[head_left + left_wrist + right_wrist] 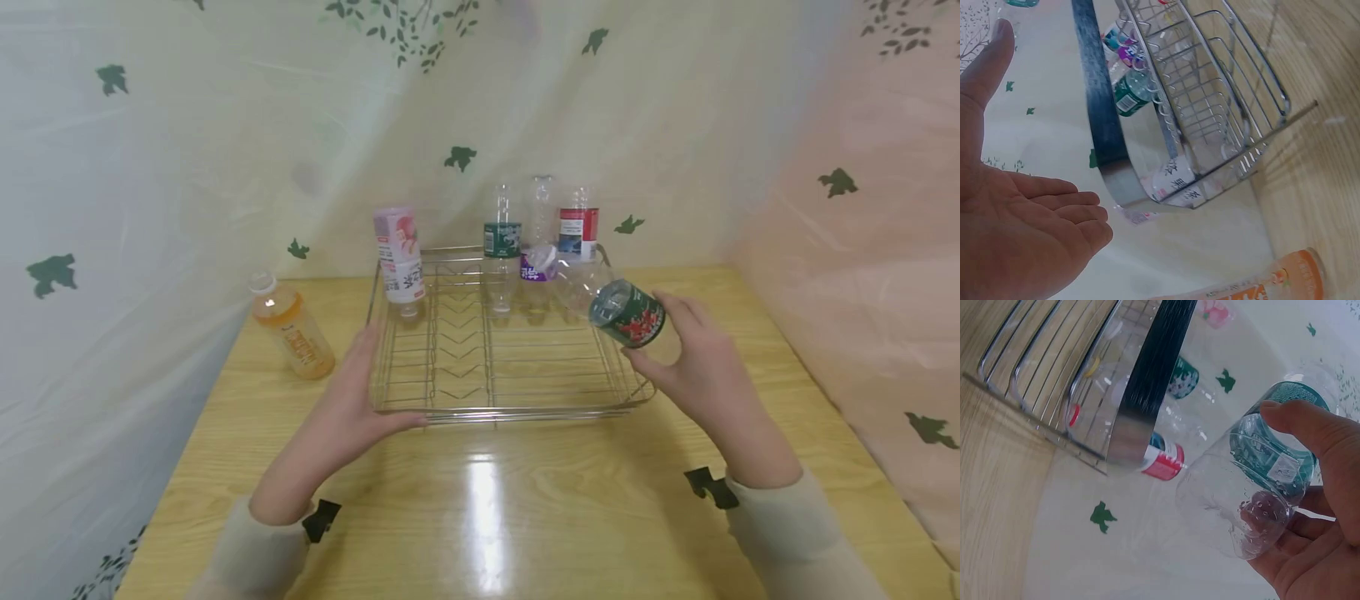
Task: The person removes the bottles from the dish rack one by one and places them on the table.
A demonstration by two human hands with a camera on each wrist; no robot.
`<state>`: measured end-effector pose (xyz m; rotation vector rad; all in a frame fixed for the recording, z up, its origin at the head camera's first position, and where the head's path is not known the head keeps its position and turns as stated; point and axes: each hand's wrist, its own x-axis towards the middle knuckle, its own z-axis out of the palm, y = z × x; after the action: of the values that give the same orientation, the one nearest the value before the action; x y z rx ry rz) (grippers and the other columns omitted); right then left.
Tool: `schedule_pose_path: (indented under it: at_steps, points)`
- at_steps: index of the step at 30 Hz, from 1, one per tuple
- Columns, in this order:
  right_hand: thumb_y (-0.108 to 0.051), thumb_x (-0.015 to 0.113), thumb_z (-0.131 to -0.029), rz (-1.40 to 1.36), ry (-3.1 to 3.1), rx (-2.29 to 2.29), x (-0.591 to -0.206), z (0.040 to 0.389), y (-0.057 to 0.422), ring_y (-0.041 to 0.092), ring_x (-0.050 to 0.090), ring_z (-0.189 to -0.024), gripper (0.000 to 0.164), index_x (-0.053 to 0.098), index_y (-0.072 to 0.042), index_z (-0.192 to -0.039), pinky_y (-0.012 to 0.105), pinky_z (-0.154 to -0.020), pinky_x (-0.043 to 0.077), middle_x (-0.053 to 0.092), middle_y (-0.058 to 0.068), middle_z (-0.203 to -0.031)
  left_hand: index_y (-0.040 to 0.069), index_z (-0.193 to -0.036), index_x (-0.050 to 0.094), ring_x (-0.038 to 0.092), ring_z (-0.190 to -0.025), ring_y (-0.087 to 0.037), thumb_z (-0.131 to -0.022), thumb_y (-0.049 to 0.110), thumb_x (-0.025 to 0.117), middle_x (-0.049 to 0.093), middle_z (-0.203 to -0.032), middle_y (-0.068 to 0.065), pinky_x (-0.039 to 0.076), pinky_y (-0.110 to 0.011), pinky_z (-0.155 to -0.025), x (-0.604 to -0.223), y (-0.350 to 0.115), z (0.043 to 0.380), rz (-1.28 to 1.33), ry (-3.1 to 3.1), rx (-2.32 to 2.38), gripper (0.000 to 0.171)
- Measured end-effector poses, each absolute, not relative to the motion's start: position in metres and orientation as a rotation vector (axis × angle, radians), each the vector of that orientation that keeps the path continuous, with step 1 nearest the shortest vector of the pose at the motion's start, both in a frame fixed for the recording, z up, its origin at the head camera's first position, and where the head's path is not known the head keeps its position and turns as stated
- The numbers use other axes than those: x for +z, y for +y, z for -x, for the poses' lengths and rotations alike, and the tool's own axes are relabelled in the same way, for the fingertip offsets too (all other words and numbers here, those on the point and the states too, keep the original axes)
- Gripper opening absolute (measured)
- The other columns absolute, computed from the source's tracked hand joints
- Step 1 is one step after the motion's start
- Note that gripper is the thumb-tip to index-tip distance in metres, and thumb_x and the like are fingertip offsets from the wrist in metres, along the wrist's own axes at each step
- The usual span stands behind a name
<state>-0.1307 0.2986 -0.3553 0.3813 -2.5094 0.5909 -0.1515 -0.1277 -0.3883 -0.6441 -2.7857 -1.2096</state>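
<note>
My right hand (701, 358) grips a clear plastic bottle with a green label (633, 315), tilted above the right side of a wire rack (465, 412). In the right wrist view, the thumb lies across the label and the fingers curl beneath the clear bottle (1279, 456). My left hand (345, 408), fingers straight and thumb spread, is at the rack's front left corner. Its palm (1029, 231) holds nothing in the left wrist view. Upside down in the rack stand a pink-labelled bottle (400, 254), a green-labelled bottle (502, 240), a purple-labelled bottle (542, 212) and a red-labelled bottle (578, 227).
Left of the rack, an orange drink bottle (292, 329) with a white cap stands on the wooden table (420, 508). A pale curtain (337, 150) printed with green leaves hangs behind the table and along both sides.
</note>
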Motion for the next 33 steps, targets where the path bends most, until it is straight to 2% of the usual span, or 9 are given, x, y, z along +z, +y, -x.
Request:
schedule_pose_path:
  at_steps: [3,10,17,23,33]
  points:
    - [-0.005,0.092,-0.071,-0.346,-2.496,0.603,-0.355,0.133,0.305,0.046,0.06,-0.107,0.079,0.053,0.005,-0.138,0.065,-0.088,0.052,0.058,0.026,-0.125,0.016,-0.165,0.004,0.011,-0.152,-0.035,-0.066,0.038,0.097,0.011,-0.168,-0.013,0.017,-0.059,-0.119,-0.394,-0.131,0.153,0.612,-2.807,-1.206,0.137]
    - [-0.008,0.091,-0.074,-0.265,-2.507,0.682,-0.356,0.137,0.316,0.048,0.056,-0.111,0.076,0.054,0.006,-0.138,0.069,-0.091,0.048,0.057,0.027,-0.127,0.014,-0.164,0.009,0.017,-0.15,-0.038,-0.067,0.037,0.097,0.016,-0.166,-0.017,0.02,-0.061,-0.118,-0.404,-0.138,0.155,0.593,-2.825,-1.232,0.133]
    - [-0.007,0.091,-0.073,-0.228,-2.458,0.713,-0.365,0.142,0.327,0.05,0.054,-0.114,0.075,0.055,0.007,-0.137,0.07,-0.091,0.045,0.057,0.028,-0.127,0.012,-0.164,0.006,0.012,-0.151,-0.038,-0.07,0.04,0.095,0.012,-0.167,-0.019,0.016,-0.061,-0.119,-0.41,-0.143,0.157,0.548,-2.89,-1.242,0.133]
    - [-0.008,0.09,-0.073,-0.216,-2.433,0.735,-0.373,0.146,0.336,0.05,0.053,-0.116,0.075,0.054,0.009,-0.137,0.069,-0.095,0.043,0.058,0.029,-0.126,0.007,-0.163,0.003,0.01,-0.151,-0.04,-0.072,0.042,0.093,0.008,-0.166,-0.022,0.014,-0.061,-0.119,-0.415,-0.147,0.157,0.491,-2.926,-1.237,0.133]
    - [-0.013,0.089,-0.078,-0.111,-2.461,0.839,-0.384,0.153,0.347,0.047,0.051,-0.119,0.073,0.054,0.004,-0.14,0.069,-0.095,0.04,0.058,0.026,-0.128,0.004,-0.163,0.002,0.011,-0.15,-0.043,-0.075,0.048,0.089,0.007,-0.165,-0.025,0.016,-0.061,-0.118,-0.423,-0.15,0.157,0.437,-2.963,-1.206,0.131]
